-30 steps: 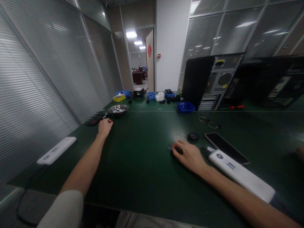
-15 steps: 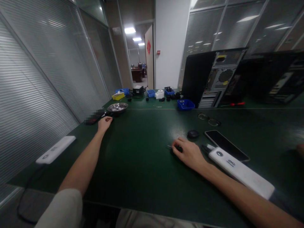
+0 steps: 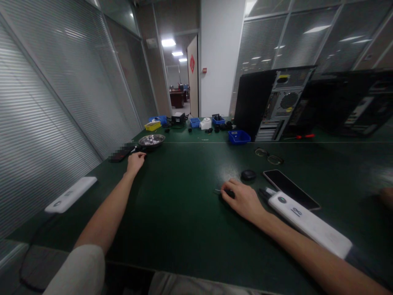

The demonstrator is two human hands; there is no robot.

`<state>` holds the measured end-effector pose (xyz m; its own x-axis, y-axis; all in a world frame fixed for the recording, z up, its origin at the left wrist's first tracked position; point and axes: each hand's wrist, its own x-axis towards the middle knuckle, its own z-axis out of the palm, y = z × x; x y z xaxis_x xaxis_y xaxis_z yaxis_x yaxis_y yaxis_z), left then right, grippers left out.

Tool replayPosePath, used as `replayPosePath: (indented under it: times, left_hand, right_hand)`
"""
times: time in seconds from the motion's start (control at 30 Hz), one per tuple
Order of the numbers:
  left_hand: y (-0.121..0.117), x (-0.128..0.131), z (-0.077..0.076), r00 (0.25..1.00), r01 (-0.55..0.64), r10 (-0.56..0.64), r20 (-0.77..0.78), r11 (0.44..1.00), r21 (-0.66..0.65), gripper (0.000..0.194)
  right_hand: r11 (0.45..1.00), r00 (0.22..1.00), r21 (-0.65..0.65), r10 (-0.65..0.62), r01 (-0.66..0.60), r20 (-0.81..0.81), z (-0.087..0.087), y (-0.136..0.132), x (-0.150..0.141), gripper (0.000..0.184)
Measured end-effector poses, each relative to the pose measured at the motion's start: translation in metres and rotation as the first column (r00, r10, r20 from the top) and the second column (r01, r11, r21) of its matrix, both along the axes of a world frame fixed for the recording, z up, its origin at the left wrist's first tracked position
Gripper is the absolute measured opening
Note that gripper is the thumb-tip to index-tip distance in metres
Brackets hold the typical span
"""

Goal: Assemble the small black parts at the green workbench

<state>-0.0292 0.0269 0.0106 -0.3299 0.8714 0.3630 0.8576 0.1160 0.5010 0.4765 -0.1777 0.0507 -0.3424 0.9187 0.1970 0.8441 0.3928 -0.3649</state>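
Observation:
My left hand [image 3: 135,160] is stretched far out on the green table [image 3: 184,213], fingers curled, its tips close to a small object by a metal bowl [image 3: 151,140] and a dark flat item [image 3: 121,153]. What it pinches, if anything, is too small to see. My right hand [image 3: 242,199] rests palm down near the table's middle, its fingers closed over a small dark object [image 3: 230,193] with a thin tip sticking out to the left. A white power bank [image 3: 308,223] lies just right of that hand.
A black phone [image 3: 290,189], a small dark round case [image 3: 248,175] and glasses [image 3: 269,156] lie beyond my right hand. Another white power bank [image 3: 70,194] sits at the left edge. Computer towers [image 3: 270,104], blue bins [image 3: 239,137] and a red screwdriver [image 3: 299,137] stand farther back.
My left hand has crept slightly forward toward the bowl. My right hand stays in place on the dark object.

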Motion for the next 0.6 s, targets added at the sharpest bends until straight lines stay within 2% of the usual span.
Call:
replayPosePath:
  times: [0.23,0.37,0.43,0.5,0.53,0.6]
  left_hand:
    - [-0.011,0.011,0.005,1.000,0.011,-0.010,-0.019,1.000,0.027,0.028]
    - [-0.011,0.035,0.023,0.998,0.070,-0.069,-0.009,0.994,0.083,0.026]
    - [-0.013,0.064,0.038,0.987,0.157,-0.159,0.002,0.981,0.116,0.025]
    - [-0.022,0.102,0.050,0.949,0.309,-0.315,0.021,0.941,0.138,0.024]
    - [-0.030,0.124,0.054,0.909,0.406,-0.415,0.030,0.902,0.146,0.024]
    - [-0.055,0.168,0.055,0.779,0.612,-0.625,0.058,0.776,0.152,0.023]
  right_hand:
    - [0.999,1.000,-0.040,0.002,-0.002,-0.005,0.003,-0.001,0.000,0.021]
    - [1.000,1.000,-0.016,0.006,-0.006,-0.009,0.000,0.000,0.001,0.021]
    - [1.000,1.000,-0.005,0.002,-0.002,-0.010,-0.001,0.001,0.001,0.021]
    - [1.000,1.000,-0.007,-0.002,0.002,-0.013,-0.001,0.001,0.001,0.021]
    - [1.000,1.000,-0.008,-0.004,0.004,-0.015,-0.001,0.001,0.001,0.022]
    - [1.000,1.000,-0.007,-0.007,0.007,-0.019,0.000,0.000,0.001,0.022]
